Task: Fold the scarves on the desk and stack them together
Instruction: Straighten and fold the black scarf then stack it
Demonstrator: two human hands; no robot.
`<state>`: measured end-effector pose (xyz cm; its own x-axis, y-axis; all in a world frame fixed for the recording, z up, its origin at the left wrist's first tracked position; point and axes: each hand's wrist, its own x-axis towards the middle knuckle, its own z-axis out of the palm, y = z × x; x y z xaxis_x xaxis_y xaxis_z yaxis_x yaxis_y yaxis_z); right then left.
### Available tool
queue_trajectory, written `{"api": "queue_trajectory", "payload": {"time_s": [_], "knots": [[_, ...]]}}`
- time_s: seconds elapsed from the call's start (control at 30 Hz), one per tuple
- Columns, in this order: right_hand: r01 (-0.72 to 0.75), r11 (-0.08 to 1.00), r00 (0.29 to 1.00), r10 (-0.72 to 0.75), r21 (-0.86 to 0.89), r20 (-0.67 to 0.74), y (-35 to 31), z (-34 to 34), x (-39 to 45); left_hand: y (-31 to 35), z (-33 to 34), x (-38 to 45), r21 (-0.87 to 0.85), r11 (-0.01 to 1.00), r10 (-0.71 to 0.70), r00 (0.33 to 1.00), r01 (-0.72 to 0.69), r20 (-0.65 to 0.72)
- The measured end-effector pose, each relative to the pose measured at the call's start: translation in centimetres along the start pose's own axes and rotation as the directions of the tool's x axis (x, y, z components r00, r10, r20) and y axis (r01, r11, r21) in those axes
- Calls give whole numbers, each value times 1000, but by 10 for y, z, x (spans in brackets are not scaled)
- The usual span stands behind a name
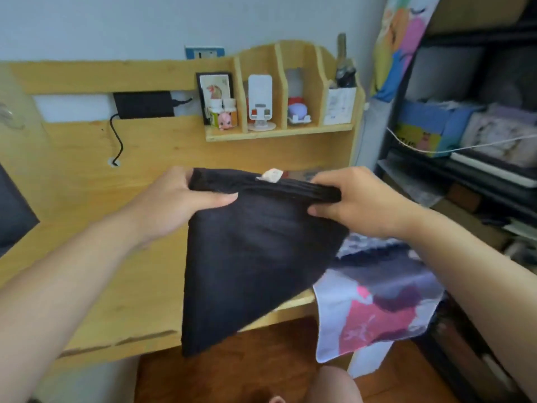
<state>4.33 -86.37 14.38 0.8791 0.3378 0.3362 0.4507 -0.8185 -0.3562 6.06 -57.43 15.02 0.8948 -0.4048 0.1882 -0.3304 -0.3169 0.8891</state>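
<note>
A black scarf (252,257) hangs doubled over in the air above the wooden desk (122,257), its lower end reaching past the desk's front edge. My left hand (177,202) pinches its upper left corner. My right hand (360,202) grips the bunched upper right edge. A small white tag (271,175) sticks up from the scarf's top fold. A printed scarf (377,303) in white, pink and dark purple lies at the desk's right end, under the black one, and droops over the front edge.
A wooden organizer shelf (279,132) with small bottles, a phone stand and figurines stands at the back of the desk. A black power adapter (143,104) with a cable hangs at the back. A dark shelving rack (465,141) full of boxes stands to the right.
</note>
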Motion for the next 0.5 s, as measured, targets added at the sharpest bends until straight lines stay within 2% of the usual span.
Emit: {"api": "queue_trajectory", "payload": {"time_s": [0.1, 0.2, 0.3, 0.4, 0.5], "knots": [[-92, 995, 996, 92, -47, -8, 22, -59, 26, 27, 9, 66, -77, 997, 8, 1000, -9, -18], [-173, 978, 985, 170, -115, -39, 51, -104, 55, 50, 21, 128, -66, 997, 24, 999, -27, -49], [-192, 970, 974, 170, -150, -148, 71, -151, 74, 87, 25, 175, -20, 990, 135, 987, -138, -89], [-206, 958, 936, 134, -198, -325, 92, -180, 89, 114, 31, 206, 119, 953, 294, 944, -278, -148], [-258, 949, 885, 158, -180, -439, 131, -160, 94, 98, 54, 226, 290, 901, 366, 923, -321, -115]]}}
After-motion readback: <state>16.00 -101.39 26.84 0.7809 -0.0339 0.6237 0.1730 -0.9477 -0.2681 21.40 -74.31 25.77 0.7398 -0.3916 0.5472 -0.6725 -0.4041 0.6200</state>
